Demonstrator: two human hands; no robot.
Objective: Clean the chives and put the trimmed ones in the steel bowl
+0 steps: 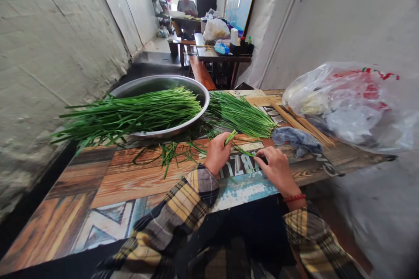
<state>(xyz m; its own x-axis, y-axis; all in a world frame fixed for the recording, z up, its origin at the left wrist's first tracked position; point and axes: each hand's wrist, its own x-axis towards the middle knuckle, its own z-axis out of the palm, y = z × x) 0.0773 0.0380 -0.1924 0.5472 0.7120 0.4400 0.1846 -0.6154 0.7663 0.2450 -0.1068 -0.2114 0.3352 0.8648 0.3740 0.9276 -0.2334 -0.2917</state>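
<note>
My left hand [218,153] is closed around a small bunch of garlic chives [231,137], whose pale cut ends stick out past the thumb. To its right, my right hand [273,166] pinches the tip of a thin green chive stalk [245,151] between thumb and fingers. Just beyond both hands a flat pile of chives [242,113] lies on the table. A wide metal basin [163,131] at the left holds a large heap of chives [150,111], their leaves hanging over its rim. Loose leaf scraps [173,152] are scattered left of my left hand.
A crumpled grey-blue cloth [297,140] lies right of the pile, beside wooden sticks [291,122]. At the table's right end sits a clear plastic bag [353,104] with pale contents. Farther back are another table [209,54] with bags and a seated person [187,6].
</note>
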